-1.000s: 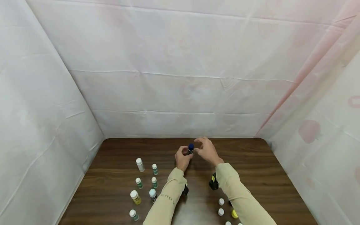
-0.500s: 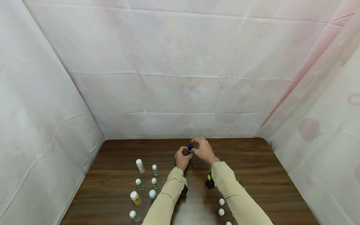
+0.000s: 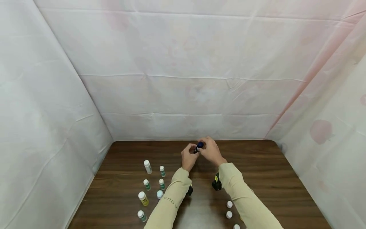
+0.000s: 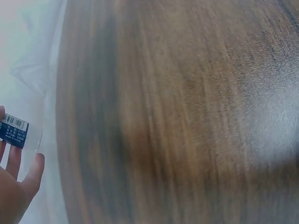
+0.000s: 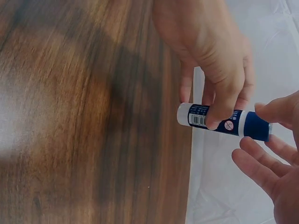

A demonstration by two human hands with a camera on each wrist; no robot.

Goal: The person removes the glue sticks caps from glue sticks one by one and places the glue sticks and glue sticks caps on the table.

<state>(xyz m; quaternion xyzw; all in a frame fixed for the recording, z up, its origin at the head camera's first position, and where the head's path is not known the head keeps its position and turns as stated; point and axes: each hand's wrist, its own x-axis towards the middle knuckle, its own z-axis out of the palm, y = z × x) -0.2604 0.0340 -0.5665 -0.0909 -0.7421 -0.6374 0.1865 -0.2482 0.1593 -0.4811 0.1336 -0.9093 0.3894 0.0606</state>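
A blue glue stick with a white base and a dark blue cap is held above the far edge of the table. My left hand grips its body between thumb and fingers; in the left wrist view part of the printed label shows beside the fingers. At the cap end, my right hand pinches the blue cap with thumb and fingers. The stick is tilted, its cap toward the right hand. The left palm is mostly hidden in the head view.
Several white-topped tubes stand upright at left, among them a yellow one, a tall white one and a green one. Near the right forearm are white round tops. Pale cloth hangs behind the wooden table.
My right hand has closed in on the cap, from beside it to pinching it. The glue stick has gone from nearly upright to tilted right, slightly higher.
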